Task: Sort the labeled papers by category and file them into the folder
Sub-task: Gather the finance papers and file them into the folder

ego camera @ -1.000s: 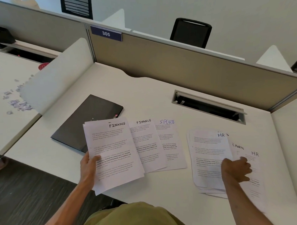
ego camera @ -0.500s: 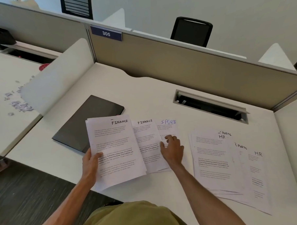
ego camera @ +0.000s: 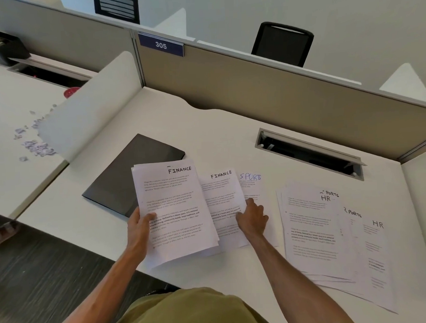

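I see the left hand (ego camera: 139, 228) clamp its fingers on the FINANCE stack (ego camera: 174, 202) over the counter (ego camera: 218, 136); the right hand (ego camera: 253, 219) rests at the loose FINANCE sheet (ego camera: 220, 192); I cannot tell its grip.

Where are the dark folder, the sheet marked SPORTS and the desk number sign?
dark folder (ego camera: 125, 179), head view, bare cover left of the held papers
sheet marked SPORTS (ego camera: 253, 187), head view, white area under its blue label
desk number sign (ego camera: 161, 44), head view, the digits 305

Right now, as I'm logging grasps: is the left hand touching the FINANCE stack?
Touching. The head view shows the left hand gripping the FINANCE stack, its thumb lying across the top sheet's left edge and its fingers hidden beneath.
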Available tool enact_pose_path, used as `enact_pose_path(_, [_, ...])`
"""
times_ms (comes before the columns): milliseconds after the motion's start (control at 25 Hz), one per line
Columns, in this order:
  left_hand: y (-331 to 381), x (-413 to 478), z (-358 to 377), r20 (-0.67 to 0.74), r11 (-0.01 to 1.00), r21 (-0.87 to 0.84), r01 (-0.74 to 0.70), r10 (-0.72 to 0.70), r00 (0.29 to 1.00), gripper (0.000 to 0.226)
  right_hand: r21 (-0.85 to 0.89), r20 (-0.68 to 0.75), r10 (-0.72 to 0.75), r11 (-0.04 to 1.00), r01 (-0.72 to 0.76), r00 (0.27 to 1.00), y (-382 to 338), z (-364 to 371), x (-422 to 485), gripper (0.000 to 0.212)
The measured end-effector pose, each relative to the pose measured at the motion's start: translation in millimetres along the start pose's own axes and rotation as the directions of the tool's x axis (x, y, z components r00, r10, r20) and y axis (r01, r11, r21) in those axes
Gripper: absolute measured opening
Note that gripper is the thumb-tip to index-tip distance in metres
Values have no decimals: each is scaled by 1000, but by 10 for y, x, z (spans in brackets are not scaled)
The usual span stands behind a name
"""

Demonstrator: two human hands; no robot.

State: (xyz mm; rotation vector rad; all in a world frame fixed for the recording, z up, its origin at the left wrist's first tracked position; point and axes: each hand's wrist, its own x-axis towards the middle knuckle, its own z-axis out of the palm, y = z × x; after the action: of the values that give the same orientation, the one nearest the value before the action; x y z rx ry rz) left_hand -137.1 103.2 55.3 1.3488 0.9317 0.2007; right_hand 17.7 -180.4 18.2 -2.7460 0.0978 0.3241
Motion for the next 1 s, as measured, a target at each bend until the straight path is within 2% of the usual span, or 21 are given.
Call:
enact_pose_path(120, [44,40,-57,-21,1000,-22,10,-11,1000,35,-59,-202,-16,998,4,979,191,-67,9,17])
enact_pose_path(200, [67,62,-93,-33,999,-36,17,-18,999,37,52,-247,92,995,-82,965,368,-205,86,9])
enact_pose_path(280, [66,76,-110,-38,999,-41,21,-23,999,37,254,-220,248,948,-190,943,588,-379,198,7])
enact_pose_path(360, [54,70,-110,-43,998,-51,27,-30,999,37,469,-201,369,849,-242,907,830,-554,293,7])
enact_pose_path(520, [8,43,-41,-44,998,-55,41,-44,998,38,802,-56,544,524,-287,837,1207,-738,422,6])
enact_pose_path(600, [1,23,30,-34,997,-55,49,-51,998,37,848,0,555,441,-295,832,1272,-757,425,16])
enact_pose_path(840, [49,-8,268,15,999,-35,40,-39,999,35,880,51,459,399,-258,887,1164,-778,353,18])
enact_pose_path(1000, [74,-60,438,78,999,-6,44,-43,996,36,903,125,313,357,-239,941,946,-808,283,14])
